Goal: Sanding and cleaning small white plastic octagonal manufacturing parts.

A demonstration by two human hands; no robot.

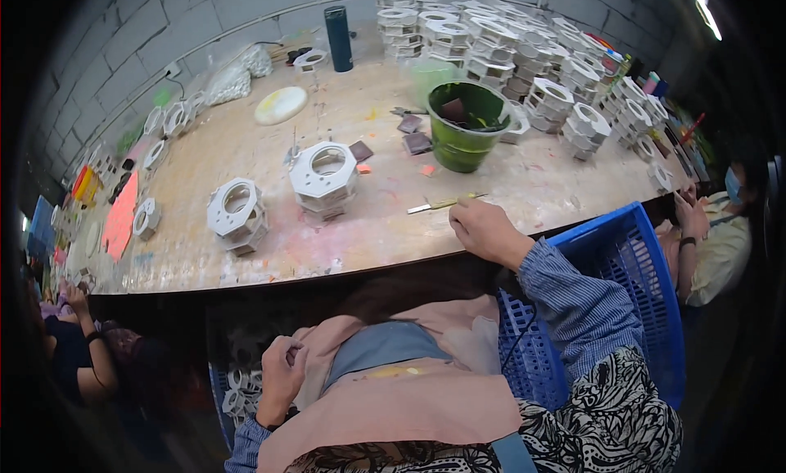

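Note:
My right hand (487,230) is at the table's front edge, its fingers curled against a slim craft knife (442,203) with a pale blade and yellowish handle. The knife lies on the tabletop, pointing left. Over my lap, my left hand (281,373) is loosely closed, with nothing visible in it. Two white octagonal pieces with round openings, a nearer one (236,209) and a taller one (324,174), stand left of the knife. Beyond the knife is a green bucket (463,141) with brown sanding pads inside; more sanding pads (417,143) lie beside it.
Stacks of white octagonal pieces (491,51) fill the back right. A dark bottle (338,39) and a round white disc (281,105) stand farther back. A blue crate (665,301) sits at my right; another crate with white pieces (237,391) is low left. People work on both sides.

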